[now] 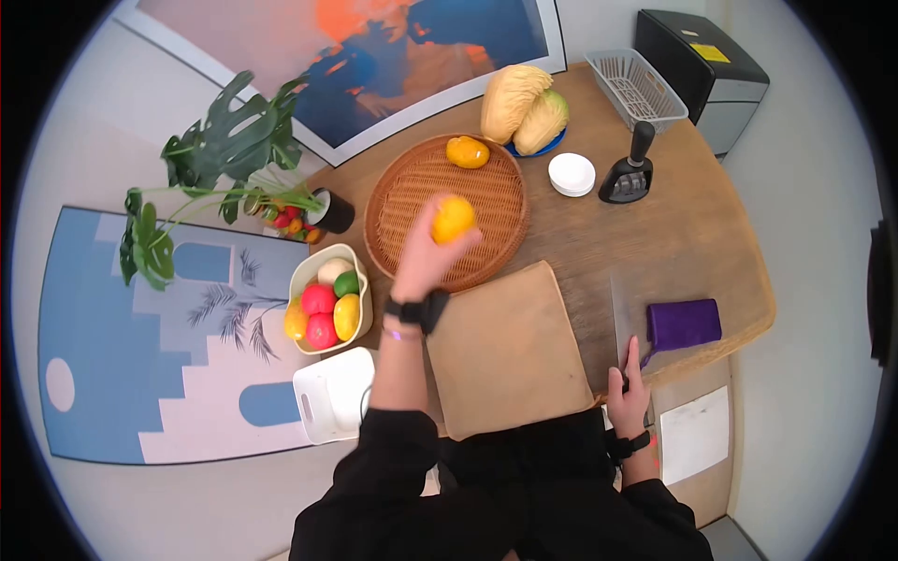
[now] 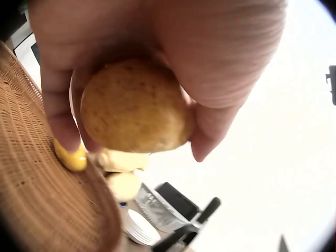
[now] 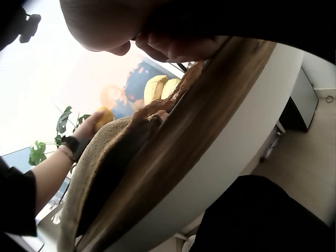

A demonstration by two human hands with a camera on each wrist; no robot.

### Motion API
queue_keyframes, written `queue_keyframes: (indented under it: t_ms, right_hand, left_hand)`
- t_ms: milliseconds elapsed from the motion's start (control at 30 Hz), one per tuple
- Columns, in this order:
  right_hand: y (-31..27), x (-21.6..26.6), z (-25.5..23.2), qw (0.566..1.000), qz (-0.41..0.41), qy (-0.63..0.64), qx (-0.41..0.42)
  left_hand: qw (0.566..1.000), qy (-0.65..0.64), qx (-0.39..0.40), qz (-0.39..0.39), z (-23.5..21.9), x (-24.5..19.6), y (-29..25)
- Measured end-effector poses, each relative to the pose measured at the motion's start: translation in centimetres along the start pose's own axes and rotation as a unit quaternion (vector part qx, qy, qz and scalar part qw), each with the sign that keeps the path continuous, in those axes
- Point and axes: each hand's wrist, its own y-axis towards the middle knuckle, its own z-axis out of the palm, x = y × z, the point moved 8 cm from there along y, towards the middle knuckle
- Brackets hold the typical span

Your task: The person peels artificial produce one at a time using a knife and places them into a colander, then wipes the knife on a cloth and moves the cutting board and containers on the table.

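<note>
Over the round wicker tray point(image 1: 388, 220), my left hand point(image 1: 432, 245) holds a rounded yellow piece of produce point(image 1: 454, 219). In the left wrist view this produce point(image 2: 136, 107) has brown speckles, with fingers on one side and the thumb on the other. Another yellow piece point(image 1: 468, 152) lies near the tray's far rim. At the table's near edge, my right hand point(image 1: 629, 404) grips the dark handle of a knife, index finger extended forward; the thin blade point(image 1: 617, 313) points away over the table. The right wrist view shows only part of that hand, dark and curled.
A brown cloth mat point(image 1: 510, 351) lies between the hands. Left stand a basket point(image 1: 366, 313) of mixed produce and a white bin point(image 1: 327, 397). Farther back are cabbages point(image 1: 514, 103), white bowls point(image 1: 572, 175), a black sharpener point(image 1: 627, 178) and a grey basket point(image 1: 636, 84); a purple cloth point(image 1: 685, 323) lies right.
</note>
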Motion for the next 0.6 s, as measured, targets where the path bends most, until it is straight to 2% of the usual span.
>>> queue_keyframes:
  t_ms: [33,67,133,167,200,233,267,300,367,400,467,500,600]
  right_hand:
    - [-0.1,-0.3,0.0,0.999,0.04,0.011,0.014]
    - [0.0,0.0,-0.1,1.0,0.015,-0.007,-0.007]
    - [0.1,0.3,0.2,1.0,-0.009,-0.016,-0.014]
    - [0.2,0.9,0.0,0.999,-0.029,-0.018,-0.021]
    - [0.0,0.7,0.2,0.999,0.008,-0.033,0.011]
    - [0.0,0.6,0.2,0.999,0.004,-0.043,0.018]
    - [0.1,0.3,0.5,0.999,-0.001,-0.043,0.021]
    - [-0.1,0.1,0.7,0.999,-0.005,-0.044,0.025]
    - [0.3,0.8,0.8,0.998,-0.012,-0.042,0.037]
    - [0.0,1.1,0.9,0.999,-0.01,-0.03,0.041]
    - [-0.7,2.5,1.1,0.998,-0.04,-0.009,0.047]
    - [-1.0,3.8,1.0,0.997,-0.065,0.023,0.047]
    - [-4.4,6.0,0.9,0.992,-0.047,0.007,0.116]
  left_hand:
    - [0.998,-0.027,0.05,-0.031,1.1,-0.9,-3.3]
    - [0.992,-0.082,0.088,-0.026,2.4,-0.4,-6.4]
    - [0.957,-0.203,0.123,-0.169,5.1,2.6,-13.5]
    - [0.955,-0.212,0.12,-0.169,5.8,3.6,-16.1]
    - [0.961,-0.151,0.132,-0.189,6.7,5.2,-18.9]
    - [0.963,-0.091,0.141,-0.21,7.5,6.6,-21.4]
    - [0.957,-0.116,0.057,-0.26,6.9,7.7,-23.2]
    - [0.954,-0.129,0.052,-0.266,7.1,8.3,-24.4]
    - [0.967,-0.195,0.07,-0.145,7.2,6.9,-23.9]
    - [0.965,-0.207,0.063,-0.149,7.0,6.2,-24.4]
    - [0.975,-0.212,0.054,-0.039,6.4,3.1,-24.5]
    - [0.973,-0.222,0.048,-0.037,6.5,2.9,-24.9]
    - [0.953,-0.302,0.023,-0.003,6.2,2.2,-26.3]
